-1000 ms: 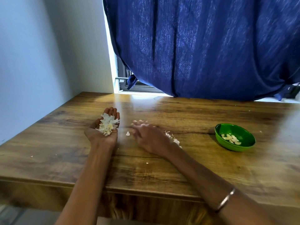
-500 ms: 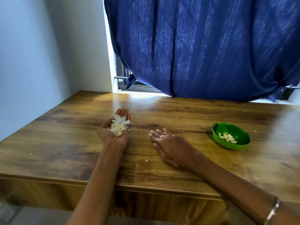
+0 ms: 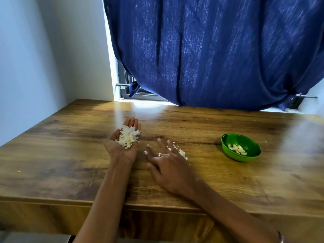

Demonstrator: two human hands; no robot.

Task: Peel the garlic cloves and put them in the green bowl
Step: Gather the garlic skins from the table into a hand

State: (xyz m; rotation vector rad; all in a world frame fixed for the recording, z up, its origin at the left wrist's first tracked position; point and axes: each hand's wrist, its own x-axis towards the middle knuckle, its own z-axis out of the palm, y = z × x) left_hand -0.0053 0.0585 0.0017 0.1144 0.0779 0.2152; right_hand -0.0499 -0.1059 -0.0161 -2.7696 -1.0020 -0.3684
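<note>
My left hand (image 3: 122,146) lies palm up on the wooden table (image 3: 70,155) and carries a heap of white garlic skins (image 3: 128,136) on its flat fingers. My right hand (image 3: 168,165) lies palm down beside it, fingers spread and straight, touching the tabletop. A small pile of garlic skins (image 3: 181,152) sits on the table by its outer fingers. The green bowl (image 3: 252,155) stands to the right with several peeled garlic cloves (image 3: 237,149) inside. No unpeeled clove is visible.
A dark blue curtain (image 3: 210,50) hangs over the window behind the table's far edge. A white wall (image 3: 26,67) runs along the left. Tiny skin flakes (image 3: 19,171) lie near the left front. The table's front edge (image 3: 52,200) is close to me.
My right hand has slid to the right and spread its fingers, reaching the pile of skins. My left hand keeps the heap of skins and has stayed roughly in place.
</note>
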